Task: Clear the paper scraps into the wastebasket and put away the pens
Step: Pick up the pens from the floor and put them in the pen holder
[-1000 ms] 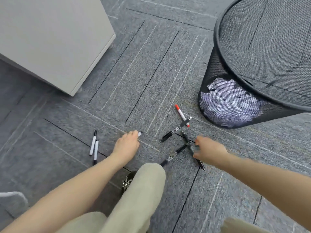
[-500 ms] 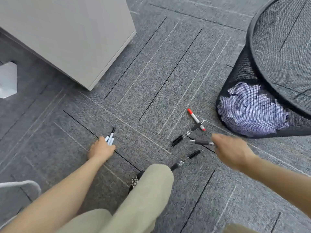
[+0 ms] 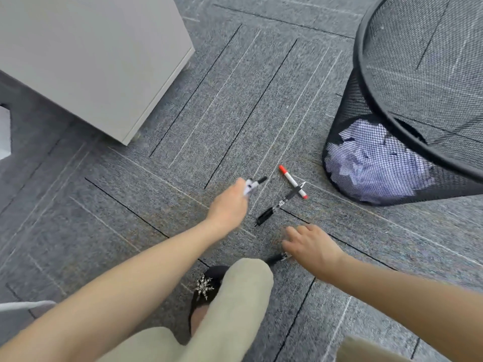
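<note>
My left hand (image 3: pixel 230 202) grips two white markers with black caps (image 3: pixel 252 184), lifted a little off the grey carpet. A red-capped white marker (image 3: pixel 292 181) lies on the floor with a black pen (image 3: pixel 278 205) crossed under it, just right of that hand. My right hand (image 3: pixel 311 244) is down on the carpet with its fingers curled over another black pen (image 3: pixel 277 257), whose end sticks out to the left. The black mesh wastebasket (image 3: pixel 366 61) stands at the right, crumpled paper (image 3: pixel 376 163) showing through its wall.
A grey cabinet (image 3: pixel 91 61) fills the upper left, its corner close to the carpet. A white object (image 3: pixel 4 131) pokes in at the left edge. My bent knee (image 3: pixel 235 296) and a black shoe with a sparkly brooch (image 3: pixel 203 286) sit below the hands.
My left hand picked up the two white markers at the left and carried them right toward the crossed pens. My right hand moved down and left onto the lower black pen.
</note>
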Tool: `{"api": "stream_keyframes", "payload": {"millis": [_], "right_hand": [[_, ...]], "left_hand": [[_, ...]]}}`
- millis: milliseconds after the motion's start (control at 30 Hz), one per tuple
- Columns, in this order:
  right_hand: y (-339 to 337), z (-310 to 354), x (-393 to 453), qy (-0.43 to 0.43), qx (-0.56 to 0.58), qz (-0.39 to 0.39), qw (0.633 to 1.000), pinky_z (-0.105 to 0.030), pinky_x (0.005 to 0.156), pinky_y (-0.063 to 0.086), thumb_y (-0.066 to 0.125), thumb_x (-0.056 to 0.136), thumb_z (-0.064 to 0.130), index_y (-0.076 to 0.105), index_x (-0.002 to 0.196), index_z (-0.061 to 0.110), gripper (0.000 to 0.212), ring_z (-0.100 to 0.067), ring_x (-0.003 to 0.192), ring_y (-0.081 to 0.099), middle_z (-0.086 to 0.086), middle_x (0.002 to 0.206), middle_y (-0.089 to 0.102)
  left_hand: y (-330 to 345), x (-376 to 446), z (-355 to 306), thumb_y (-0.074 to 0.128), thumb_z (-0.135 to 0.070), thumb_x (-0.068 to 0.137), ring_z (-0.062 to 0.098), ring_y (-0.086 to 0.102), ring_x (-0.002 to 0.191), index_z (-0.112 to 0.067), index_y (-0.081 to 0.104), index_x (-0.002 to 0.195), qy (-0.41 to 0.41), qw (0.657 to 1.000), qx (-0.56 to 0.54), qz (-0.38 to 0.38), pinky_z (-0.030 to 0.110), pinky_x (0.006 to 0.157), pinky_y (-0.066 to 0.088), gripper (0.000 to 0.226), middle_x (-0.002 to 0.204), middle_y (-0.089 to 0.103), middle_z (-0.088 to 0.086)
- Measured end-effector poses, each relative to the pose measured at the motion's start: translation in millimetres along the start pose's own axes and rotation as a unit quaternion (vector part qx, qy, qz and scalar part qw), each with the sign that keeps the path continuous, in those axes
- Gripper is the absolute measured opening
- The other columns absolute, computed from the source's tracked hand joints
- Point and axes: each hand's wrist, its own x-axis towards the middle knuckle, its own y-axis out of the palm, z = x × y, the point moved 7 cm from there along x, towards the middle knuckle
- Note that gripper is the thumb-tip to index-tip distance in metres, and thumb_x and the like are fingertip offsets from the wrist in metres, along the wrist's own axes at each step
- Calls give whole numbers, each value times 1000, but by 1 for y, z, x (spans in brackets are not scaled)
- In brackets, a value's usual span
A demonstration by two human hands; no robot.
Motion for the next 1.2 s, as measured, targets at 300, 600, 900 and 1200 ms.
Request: {"api": "stream_keyframes", "payload": {"millis": [300,600,900,1200], "right_hand": [[-3,-57,-37,183,195,-6,963,-33,76,50,41,91,29,56,92,17,19,-18,83,57,2,89,53],[-9,-79,-60,271,298,-66,913,-38,61,51,33,97,16,41,91,18,10,-24,65,58,0,74,57],[-4,-72,-52,255,398,-12,881,-31,59,52,43,97,31,48,87,21,16,-10,54,48,4,72,58],[-75,-27,-48,358,793,-86,485,-27,56,40,44,96,6,54,107,6,15,-15,55,47,-4,66,54]], "left_hand": [[42,14,-73,53,-32,89,27,60,81,-12,44,113,120,962,227,96,32,61,42,32,101,64,6],[24,53,-105,46,1,89,26,61,76,-9,41,114,268,919,280,80,35,59,47,27,91,60,8],[35,51,-109,50,-17,90,28,65,85,-10,54,109,185,929,310,87,32,66,47,21,95,66,6],[-27,-21,-65,49,-13,94,8,51,49,-15,45,88,-109,945,-269,150,18,45,38,8,62,55,-1]]}}
